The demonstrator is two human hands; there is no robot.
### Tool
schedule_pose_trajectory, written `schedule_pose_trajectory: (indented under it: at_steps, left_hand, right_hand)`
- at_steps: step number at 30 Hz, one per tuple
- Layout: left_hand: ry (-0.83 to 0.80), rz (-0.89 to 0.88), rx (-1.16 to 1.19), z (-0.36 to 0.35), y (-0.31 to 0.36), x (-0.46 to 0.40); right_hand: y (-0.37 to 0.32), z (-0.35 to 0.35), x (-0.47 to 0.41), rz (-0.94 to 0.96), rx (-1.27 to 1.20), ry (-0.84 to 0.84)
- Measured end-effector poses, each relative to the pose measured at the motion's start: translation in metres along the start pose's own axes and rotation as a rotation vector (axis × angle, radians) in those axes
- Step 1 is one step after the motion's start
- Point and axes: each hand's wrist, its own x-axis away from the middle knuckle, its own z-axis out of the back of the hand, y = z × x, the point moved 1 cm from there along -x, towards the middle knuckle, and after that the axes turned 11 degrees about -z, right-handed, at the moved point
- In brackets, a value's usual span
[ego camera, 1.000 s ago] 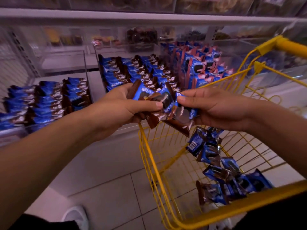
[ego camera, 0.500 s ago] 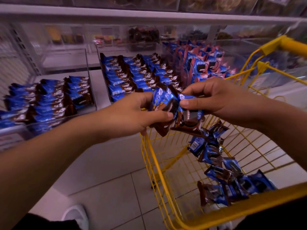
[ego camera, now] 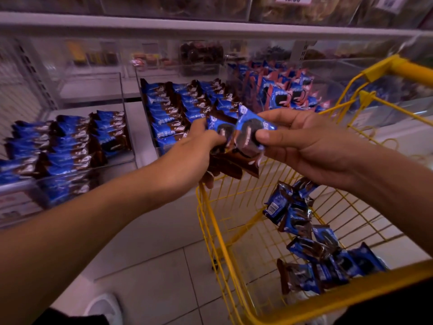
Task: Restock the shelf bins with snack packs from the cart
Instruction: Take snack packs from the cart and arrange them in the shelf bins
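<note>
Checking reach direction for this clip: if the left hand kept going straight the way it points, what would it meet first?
Probably the middle bin's rows of blue snack packs, just beyond the left hand and its bundle; depth is unclear.

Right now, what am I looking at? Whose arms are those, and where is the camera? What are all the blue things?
There is no machine here, only a person. The camera sits on the person's head and looks forward and down, so you see their two arms reaching out as if they were yours. There is just this one view.

The left hand grips a bunch of blue and brown snack packs. The right hand pinches one pack at the top of that bunch, between thumb and fingers.

Below the hands is a yellow wire cart with more loose packs lying in it. Ahead are clear shelf bins: the middle bin holds neat rows of the same blue packs, the left bin has more, and a bin to the right holds blue and pink ones.

The person is moving packs from the cart into the bins.
</note>
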Motion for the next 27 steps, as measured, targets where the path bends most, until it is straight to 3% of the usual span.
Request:
schedule_pose_trajectory:
  at_steps: [4,7,12,17,21,24,27]
  left_hand:
    - [-0.002,-0.020,0.118,-0.010,-0.002,0.001]
    - [-0.011,-0.059,0.061,-0.014,0.001,0.001]
    - [-0.022,-0.092,0.063,-0.011,0.003,0.004]
    - [-0.006,-0.152,-0.026,-0.017,0.009,0.016]
    - [0.056,-0.167,-0.024,-0.018,0.017,0.008]
    - [0.107,-0.153,-0.013,-0.006,-0.002,0.007]
    - [-0.016,-0.244,-0.221,-0.002,0.017,0.032]
  right_hand:
    - [0.005,-0.014,-0.002,0.110,0.023,0.126]
    - [0.009,-0.019,-0.003,0.115,0.041,0.208]
    - [0.011,-0.031,0.000,0.029,0.126,0.148]
    - [0.015,-0.044,0.003,0.003,0.440,0.165]
    - [0.014,-0.050,0.005,0.093,0.424,0.088]
    - [0.010,-0.051,0.002,0.140,0.249,0.059]
    - [0.014,-0.050,-0.002,0.181,0.114,0.078]
